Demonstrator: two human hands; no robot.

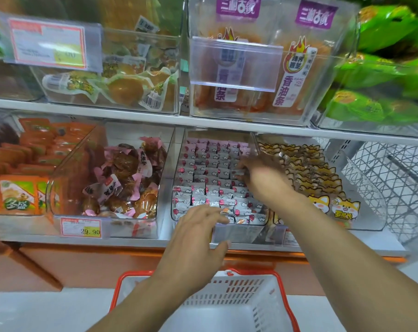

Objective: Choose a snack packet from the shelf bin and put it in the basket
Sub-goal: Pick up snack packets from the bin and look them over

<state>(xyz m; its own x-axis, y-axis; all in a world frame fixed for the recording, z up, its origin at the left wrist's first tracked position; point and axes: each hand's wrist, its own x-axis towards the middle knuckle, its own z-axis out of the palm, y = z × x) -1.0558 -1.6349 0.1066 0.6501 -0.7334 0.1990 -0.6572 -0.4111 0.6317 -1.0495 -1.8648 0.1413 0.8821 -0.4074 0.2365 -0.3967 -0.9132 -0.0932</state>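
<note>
A clear shelf bin (177,188) on the lower shelf holds several rows of small silver-and-pink snack packets (204,168). My right hand (263,174) reaches into the bin from the right. Its fingers curl down and pinch one shiny snack packet (238,173) in the middle rows; motion blur softens this. My left hand (198,233) hovers at the bin's front edge, fingers straight and spread, fingertips by the front packets, holding nothing. A white basket with a red rim (236,280) sits below my arms, and no packet shows in the part I can see.
Neighbouring clear bins hold brown pink-wrapped snacks (124,178) on the left and fox-printed packets (323,188) on the right. Orange packets (23,164) fill the far left. An upper shelf (131,116) overhangs the bins. A wire rack (395,183) stands at the right.
</note>
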